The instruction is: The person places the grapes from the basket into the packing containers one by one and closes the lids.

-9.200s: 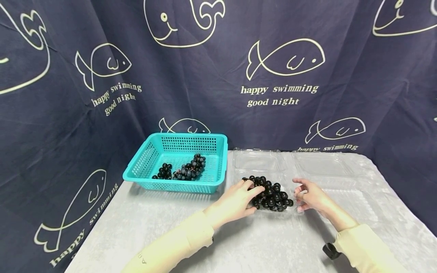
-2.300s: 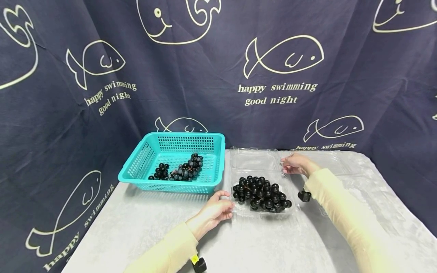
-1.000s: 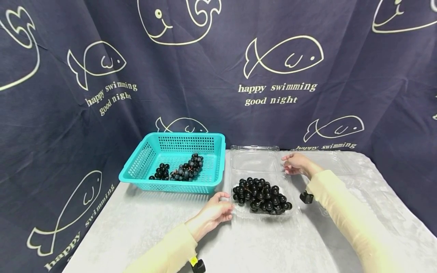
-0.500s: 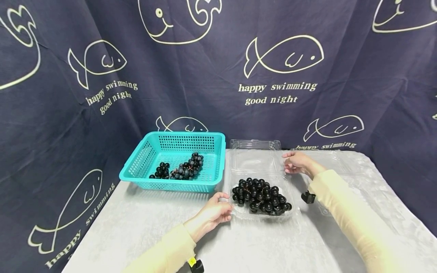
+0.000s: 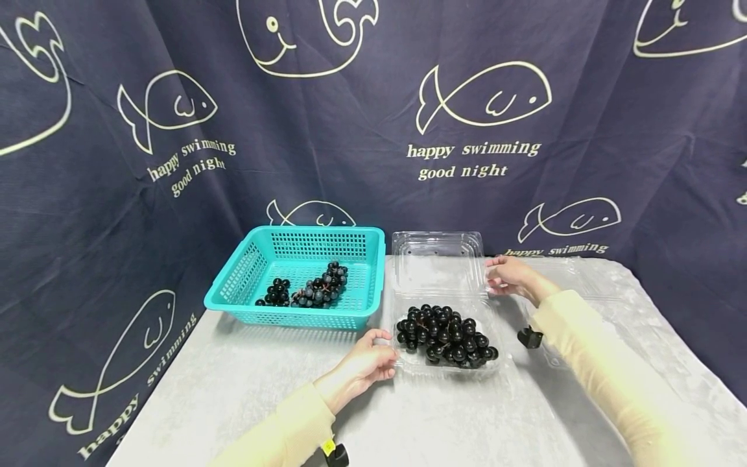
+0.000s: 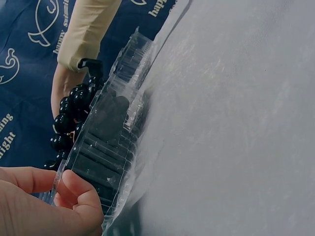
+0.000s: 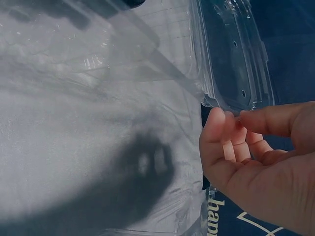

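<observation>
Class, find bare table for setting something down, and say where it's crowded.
Free: table between basket and left sleeve, and the near strip between both sleeves. Crowded: the open box, with grapes inside, left hand and right hand gripping it, and another box to the right.

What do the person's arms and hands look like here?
The left sleeve and right sleeve are long and pale yellow. The left hand and right hand are ungloved. A small black device shows at each cuff, with a yellow tag beside the left one.
</observation>
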